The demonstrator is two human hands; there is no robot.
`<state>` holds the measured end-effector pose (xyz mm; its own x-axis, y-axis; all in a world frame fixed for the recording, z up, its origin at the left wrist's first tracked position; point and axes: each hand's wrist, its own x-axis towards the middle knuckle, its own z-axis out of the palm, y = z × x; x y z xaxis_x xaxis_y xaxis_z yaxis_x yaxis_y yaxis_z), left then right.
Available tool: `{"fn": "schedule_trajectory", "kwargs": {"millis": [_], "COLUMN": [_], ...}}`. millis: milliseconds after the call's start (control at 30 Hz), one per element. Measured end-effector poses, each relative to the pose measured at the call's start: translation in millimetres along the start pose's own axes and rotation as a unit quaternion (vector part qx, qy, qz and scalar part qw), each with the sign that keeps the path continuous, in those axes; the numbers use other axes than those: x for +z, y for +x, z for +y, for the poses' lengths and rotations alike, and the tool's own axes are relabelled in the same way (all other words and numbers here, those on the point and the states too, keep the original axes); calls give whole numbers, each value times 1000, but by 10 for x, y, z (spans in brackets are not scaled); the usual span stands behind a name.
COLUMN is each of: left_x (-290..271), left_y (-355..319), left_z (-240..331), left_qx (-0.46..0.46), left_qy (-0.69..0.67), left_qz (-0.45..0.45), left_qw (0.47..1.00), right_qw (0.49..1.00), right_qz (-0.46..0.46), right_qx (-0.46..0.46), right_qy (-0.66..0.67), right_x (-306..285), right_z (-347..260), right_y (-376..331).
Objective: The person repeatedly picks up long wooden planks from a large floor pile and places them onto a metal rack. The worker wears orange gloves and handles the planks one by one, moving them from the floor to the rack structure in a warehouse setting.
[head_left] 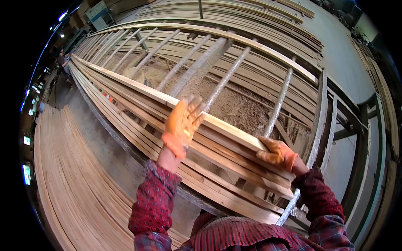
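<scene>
A long pale wooden board [230, 130] lies lengthwise on the roller frame, at the far side of a row of similar planks [234, 169]. My left hand [181, 125], in an orange work glove, rests across this board with its fingers stretched out, slightly blurred. At the board's near right end is my right hand [278, 154], also gloved in orange. Its fingers are wrapped over the end, and part of the grip is hidden from view.
Metal rollers [229, 76] cross the frame, with sawdust [238, 102] below them. A large stack of boards [71, 167] stands at the left. Green metal railing [372, 154] runs along the right. Another person [64, 62] stands at the far left end.
</scene>
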<state>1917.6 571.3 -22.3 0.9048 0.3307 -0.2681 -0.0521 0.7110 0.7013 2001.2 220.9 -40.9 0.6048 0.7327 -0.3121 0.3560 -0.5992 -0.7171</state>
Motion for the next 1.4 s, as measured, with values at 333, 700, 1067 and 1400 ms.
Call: {"fn": "schedule_trajectory", "kwargs": {"millis": [333,700,1067,1400], "left_x": [-431,-50,-983,-1355], "left_y": [-1320,-1009,-2989,-4495], "left_z": [-1236,-1872,-1328,-2446], "left_qx": [-264,-312,-115,-202], "left_qy": [-8,-42,-10,-180], "left_qz": [34,-77,55,263], "left_qw": [964,946,992,926], "right_qw": [998,996,987,986], "right_qz": [-54,79,98,126], "right_qx": [10,-5,-126,-102], "right_qy": [23,-44,-26,-41], "right_x": [-183,40,1196,1479], "right_z": [200,493,61,-278], "right_y": [325,654,-215,-634]}}
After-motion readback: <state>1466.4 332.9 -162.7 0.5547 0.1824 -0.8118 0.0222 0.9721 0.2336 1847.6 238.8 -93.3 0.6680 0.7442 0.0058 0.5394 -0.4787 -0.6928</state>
